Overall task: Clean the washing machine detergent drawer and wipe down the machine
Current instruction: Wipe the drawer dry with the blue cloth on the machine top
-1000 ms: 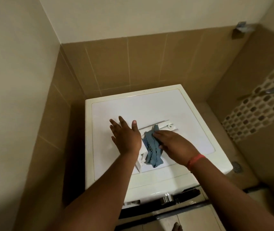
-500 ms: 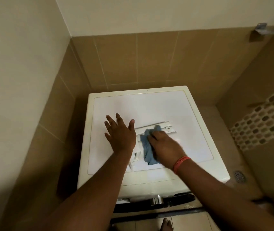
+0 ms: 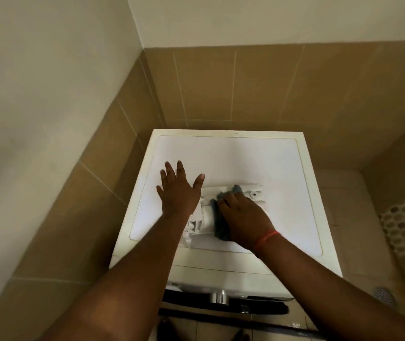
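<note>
We see the white washing machine [image 3: 226,153] in a tiled corner. On its top lies the detergent drawer [image 3: 202,217], its long axis running from near-left to far-right. Our left hand [image 3: 178,193] presses flat, fingers spread wide, at its left edge. Our right hand [image 3: 243,217] presses the blue cloth [image 3: 219,225] onto it, farther along than before.

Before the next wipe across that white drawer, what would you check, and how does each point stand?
1. White plastic detergent drawer lies on the white washing machine top: ok.
2. Left hand flat beside the drawer, fingers spread: ok.
3. Right hand presses the blue cloth onto the drawer: ok.
4. Drawer well in from the machine's edges: ok.
5. Drawer compartments clean: cannot tell.
</note>
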Available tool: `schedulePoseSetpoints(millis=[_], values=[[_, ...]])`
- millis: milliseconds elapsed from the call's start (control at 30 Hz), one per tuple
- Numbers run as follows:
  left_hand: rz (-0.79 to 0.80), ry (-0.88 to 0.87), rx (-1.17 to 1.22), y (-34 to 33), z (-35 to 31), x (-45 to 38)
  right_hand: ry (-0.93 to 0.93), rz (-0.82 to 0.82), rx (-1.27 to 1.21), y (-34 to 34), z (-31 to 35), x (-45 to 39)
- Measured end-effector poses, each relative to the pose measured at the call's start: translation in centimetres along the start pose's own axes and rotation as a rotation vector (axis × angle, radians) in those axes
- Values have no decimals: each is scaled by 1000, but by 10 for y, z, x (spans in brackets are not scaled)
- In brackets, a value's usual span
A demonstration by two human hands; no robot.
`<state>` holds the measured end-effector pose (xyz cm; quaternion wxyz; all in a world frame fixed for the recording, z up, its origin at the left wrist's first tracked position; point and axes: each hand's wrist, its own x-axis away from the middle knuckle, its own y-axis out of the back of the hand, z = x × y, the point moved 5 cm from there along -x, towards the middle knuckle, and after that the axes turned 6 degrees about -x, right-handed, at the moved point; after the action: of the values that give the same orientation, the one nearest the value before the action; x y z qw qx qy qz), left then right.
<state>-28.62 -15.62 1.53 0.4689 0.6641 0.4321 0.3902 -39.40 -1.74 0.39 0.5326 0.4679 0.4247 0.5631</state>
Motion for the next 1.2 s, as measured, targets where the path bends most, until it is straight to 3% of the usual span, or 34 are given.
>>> schedulePoseSetpoints(millis=[167,333,500,767,1067,1200], values=[[0,11,-15,-1,-1,0,84,-127,-147,1,28,-2],[-7,1,-43,-1,0,2,24,-181,-92,10,-17,18],[1,6,-9,-1,-1,2,-36,-173,-34,5,-26,28],[16,12,33,0,-3,3,5,-138,-87,-6,47,-1],[12,-12,12,1,-3,4,-163,-222,-37,-4,-7,32],[18,-8,43,-1,-1,3,-124,-214,-56,-9,28,11]])
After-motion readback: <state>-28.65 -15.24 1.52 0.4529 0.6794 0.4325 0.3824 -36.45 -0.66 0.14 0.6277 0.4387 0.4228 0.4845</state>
